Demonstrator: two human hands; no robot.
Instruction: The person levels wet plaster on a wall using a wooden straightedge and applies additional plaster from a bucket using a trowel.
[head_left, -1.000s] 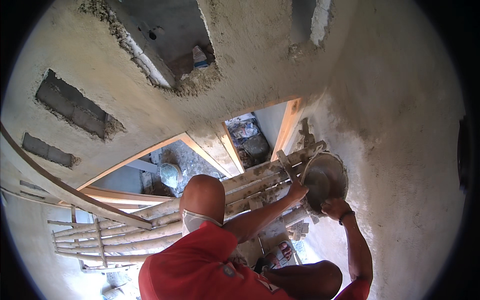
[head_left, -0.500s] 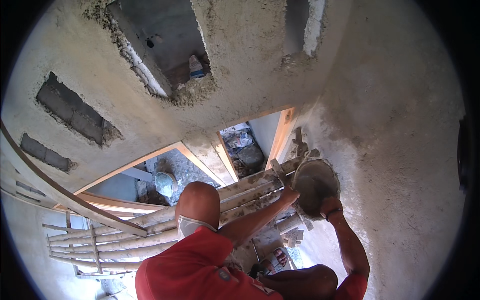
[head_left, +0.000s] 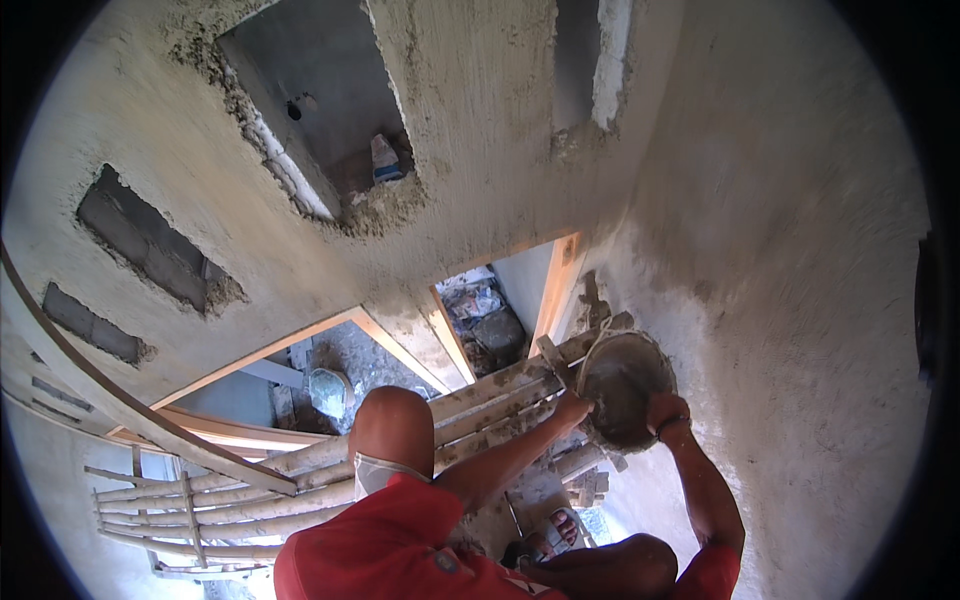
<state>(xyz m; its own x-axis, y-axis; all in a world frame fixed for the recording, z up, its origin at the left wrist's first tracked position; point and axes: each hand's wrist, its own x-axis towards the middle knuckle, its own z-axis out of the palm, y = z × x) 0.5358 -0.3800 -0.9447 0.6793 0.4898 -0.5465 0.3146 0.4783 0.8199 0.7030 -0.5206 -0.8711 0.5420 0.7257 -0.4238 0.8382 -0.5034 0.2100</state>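
Our left grip (head_left: 573, 409) and right grip (head_left: 666, 411) clasped the mortar basin (head_left: 625, 385) between them, beside the scaffold poles (head_left: 490, 387); we were apparently steadying it; any next move called for keeping it level.

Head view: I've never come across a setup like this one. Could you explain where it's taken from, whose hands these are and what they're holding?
There is no machine here. A wide fisheye camera on a person's head looks down, so straight edges bend near the rim. The bare arms and red shirt are the wearer's own.

The left hand grips the left edge of a round bucket with grey material inside; the right hand is closed at its right edge. The bucket is by the end of some wooden poles; whether they bear its weight is unclear. To the right is a rough grey wall.
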